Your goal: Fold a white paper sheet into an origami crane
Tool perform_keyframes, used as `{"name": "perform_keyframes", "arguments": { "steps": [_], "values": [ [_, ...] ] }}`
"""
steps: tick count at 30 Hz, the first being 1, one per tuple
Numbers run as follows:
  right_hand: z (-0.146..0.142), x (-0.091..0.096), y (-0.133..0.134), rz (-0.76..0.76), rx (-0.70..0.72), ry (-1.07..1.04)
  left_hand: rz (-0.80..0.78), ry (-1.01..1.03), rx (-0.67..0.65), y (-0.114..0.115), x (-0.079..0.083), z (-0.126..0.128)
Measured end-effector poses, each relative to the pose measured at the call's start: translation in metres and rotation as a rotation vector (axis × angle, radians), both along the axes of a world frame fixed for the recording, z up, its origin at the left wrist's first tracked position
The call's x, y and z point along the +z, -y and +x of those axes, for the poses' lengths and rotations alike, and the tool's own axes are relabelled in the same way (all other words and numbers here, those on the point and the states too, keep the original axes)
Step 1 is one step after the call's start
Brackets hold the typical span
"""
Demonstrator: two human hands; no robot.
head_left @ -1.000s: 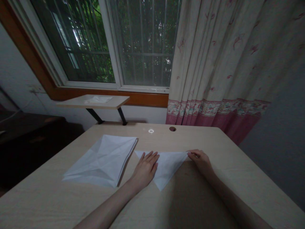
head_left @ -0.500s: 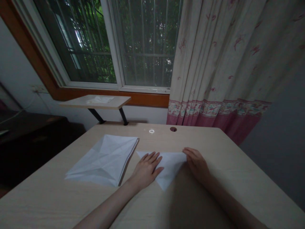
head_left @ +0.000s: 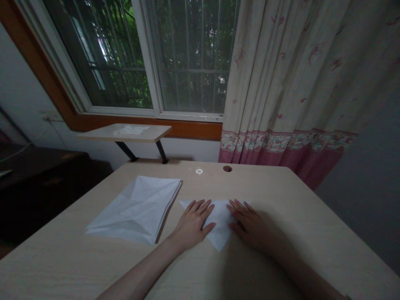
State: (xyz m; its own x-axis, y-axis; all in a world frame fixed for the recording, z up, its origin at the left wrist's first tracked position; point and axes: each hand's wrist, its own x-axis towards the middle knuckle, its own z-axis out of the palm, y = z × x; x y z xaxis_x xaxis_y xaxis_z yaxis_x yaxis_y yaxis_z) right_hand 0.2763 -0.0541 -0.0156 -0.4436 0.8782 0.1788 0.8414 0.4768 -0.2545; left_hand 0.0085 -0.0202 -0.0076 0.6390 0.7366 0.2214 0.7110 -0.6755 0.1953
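Note:
A white sheet of paper folded into a triangle lies on the light wooden table, its point toward me. My left hand lies flat on the triangle's left half, fingers stretched out. My right hand rests flat on its right half, fingers spread and pointing up and left. Neither hand grips anything. To the left lies a stack of creased white paper sheets.
A small raised shelf with a white tissue stands behind the table under the window. A cable hole sits near the table's far edge. A patterned curtain hangs at the right. Dark furniture stands at the left.
My right hand has slid left from the triangle's right corner onto its right half and flattened out. The left hand has barely moved.

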Motion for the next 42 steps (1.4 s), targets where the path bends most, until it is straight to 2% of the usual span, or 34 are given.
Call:
{"name": "perform_keyframes", "arguments": {
  "steps": [9,17,26,32,36,42],
  "values": [
    [-0.001,-0.001,0.0,-0.029,-0.026,0.034,-0.065,-0.048,0.02,0.003,-0.004,0.0],
    [0.002,-0.002,0.0,0.012,-0.065,0.041,-0.058,-0.069,0.073,0.003,-0.006,0.001],
    [0.002,0.006,-0.002,-0.026,-0.053,0.098,-0.069,-0.046,0.107,0.004,-0.008,0.002],
    [0.001,0.005,-0.002,-0.041,-0.019,0.079,-0.044,-0.058,0.134,0.002,-0.01,0.003],
    [0.006,0.003,-0.004,-0.016,0.061,0.003,-0.052,-0.071,0.123,0.002,-0.008,0.003],
    [0.015,0.003,-0.009,-0.1,0.108,-0.049,-0.024,-0.037,0.089,0.0,-0.005,0.003]
  ]
}}
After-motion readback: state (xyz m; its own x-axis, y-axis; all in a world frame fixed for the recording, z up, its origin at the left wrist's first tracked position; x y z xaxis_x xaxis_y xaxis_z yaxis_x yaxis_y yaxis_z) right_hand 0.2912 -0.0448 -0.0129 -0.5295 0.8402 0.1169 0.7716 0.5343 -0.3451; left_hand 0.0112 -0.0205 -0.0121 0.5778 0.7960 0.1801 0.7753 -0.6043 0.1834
